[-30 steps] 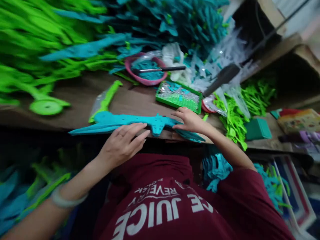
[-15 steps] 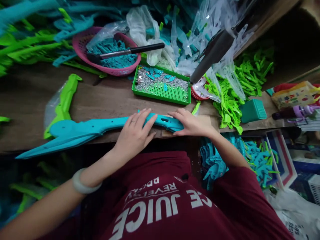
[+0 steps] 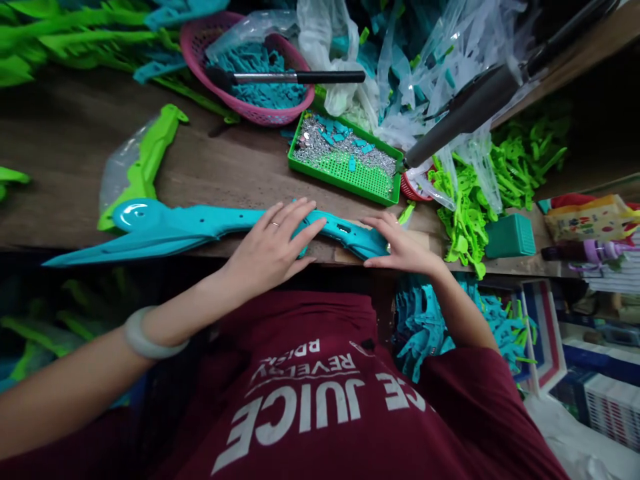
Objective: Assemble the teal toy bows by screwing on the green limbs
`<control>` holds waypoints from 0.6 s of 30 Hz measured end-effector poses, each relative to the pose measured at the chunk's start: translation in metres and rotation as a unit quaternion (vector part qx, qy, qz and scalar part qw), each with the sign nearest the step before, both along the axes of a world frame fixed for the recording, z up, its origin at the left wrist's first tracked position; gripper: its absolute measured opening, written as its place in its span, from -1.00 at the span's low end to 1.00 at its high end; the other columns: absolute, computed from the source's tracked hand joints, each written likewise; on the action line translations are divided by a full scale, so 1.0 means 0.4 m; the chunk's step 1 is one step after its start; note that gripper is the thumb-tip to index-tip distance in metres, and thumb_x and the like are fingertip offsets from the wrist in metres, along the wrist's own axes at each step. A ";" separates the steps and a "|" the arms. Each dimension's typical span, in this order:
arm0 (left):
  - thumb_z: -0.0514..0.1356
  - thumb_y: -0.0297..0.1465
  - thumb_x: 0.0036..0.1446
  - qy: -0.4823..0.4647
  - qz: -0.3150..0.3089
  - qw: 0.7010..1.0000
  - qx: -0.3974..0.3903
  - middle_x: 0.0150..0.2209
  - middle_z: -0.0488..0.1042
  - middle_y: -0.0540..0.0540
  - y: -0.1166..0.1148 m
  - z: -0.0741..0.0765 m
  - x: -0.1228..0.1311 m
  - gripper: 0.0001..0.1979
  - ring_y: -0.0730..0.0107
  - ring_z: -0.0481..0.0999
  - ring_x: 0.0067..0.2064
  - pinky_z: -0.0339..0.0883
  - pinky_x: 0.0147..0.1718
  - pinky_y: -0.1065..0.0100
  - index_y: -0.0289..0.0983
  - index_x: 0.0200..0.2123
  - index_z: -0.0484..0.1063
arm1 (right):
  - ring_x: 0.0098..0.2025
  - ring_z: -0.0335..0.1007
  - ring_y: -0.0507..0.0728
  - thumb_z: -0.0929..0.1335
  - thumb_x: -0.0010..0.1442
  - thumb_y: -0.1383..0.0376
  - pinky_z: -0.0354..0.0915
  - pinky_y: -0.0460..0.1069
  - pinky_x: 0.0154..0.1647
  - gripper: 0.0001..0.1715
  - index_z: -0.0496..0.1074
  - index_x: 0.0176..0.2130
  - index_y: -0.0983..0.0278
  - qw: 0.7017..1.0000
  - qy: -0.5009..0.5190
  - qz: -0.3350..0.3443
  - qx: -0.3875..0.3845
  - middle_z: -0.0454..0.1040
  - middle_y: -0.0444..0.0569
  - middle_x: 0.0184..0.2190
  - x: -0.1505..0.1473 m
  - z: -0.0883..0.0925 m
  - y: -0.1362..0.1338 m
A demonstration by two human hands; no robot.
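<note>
A long blue plastic piece (image 3: 200, 220) lies along the near edge of the brown surface (image 3: 225, 173), its pointed end reaching out to the left past this edge. The left hand (image 3: 277, 240) lies across its middle with the fingers stretched and slightly spread; I cannot tell whether it grips. The right hand (image 3: 400, 245) is closed on the right end, with thumb and fingers around it. Behind the left part of the blue piece, and partly covered by it, is a bright green piece (image 3: 153, 157) with a clear plastic part. Beyond the hands stands a green tray (image 3: 373, 181), which contains small metal parts and some blue bits. Further back, a pink basket (image 3: 270, 117) is filled with small blue parts, and a black-handled tool (image 3: 330, 77) rests across it. To the right, a small red basket (image 3: 411, 189) is just beside the tray, then come a heap of green pieces (image 3: 465, 213) and a teal box (image 3: 510, 235).
</note>
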State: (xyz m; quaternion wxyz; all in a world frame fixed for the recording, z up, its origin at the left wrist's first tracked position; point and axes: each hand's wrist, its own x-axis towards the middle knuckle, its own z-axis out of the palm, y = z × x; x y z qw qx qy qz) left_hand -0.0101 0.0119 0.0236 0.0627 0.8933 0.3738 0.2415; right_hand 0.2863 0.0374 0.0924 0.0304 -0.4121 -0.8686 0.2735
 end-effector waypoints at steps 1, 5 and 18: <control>0.19 -0.42 0.25 0.001 0.002 1.000 0.006 0.34 0.18 -0.51 0.000 -0.005 -0.003 -0.45 -0.25 0.16 0.38 0.20 0.25 -0.20 -0.41 0.27 0.22 | 0.23 0.18 0.37 0.42 0.13 -0.15 0.17 0.38 0.28 -0.04 0.11 0.33 0.15 1.000 0.008 -0.008 0.013 0.25 0.16 0.17 0.014 0.006 -0.012; 0.13 -0.42 0.31 0.002 -0.023 0.999 0.040 0.27 0.32 -0.48 0.001 -0.031 -0.005 -0.57 -0.19 0.25 0.34 0.29 0.22 -0.12 -0.45 0.21 0.31 | 0.22 0.23 0.34 0.37 0.26 0.00 0.23 0.36 0.25 -0.27 0.17 0.30 0.16 0.995 -0.032 -0.020 0.087 0.28 0.18 0.19 0.054 -0.005 -0.083; 0.09 -0.58 0.31 -0.078 -0.171 0.977 0.099 0.25 0.37 -0.38 -0.004 -0.080 0.060 -0.48 0.00 0.25 0.36 0.31 0.27 -0.03 -0.38 0.32 0.21 | -0.05 0.43 0.25 0.24 0.32 0.02 0.44 0.25 -0.02 -0.54 0.43 0.03 0.23 0.827 0.113 -0.398 0.380 0.43 0.11 -0.12 0.211 -0.091 -0.146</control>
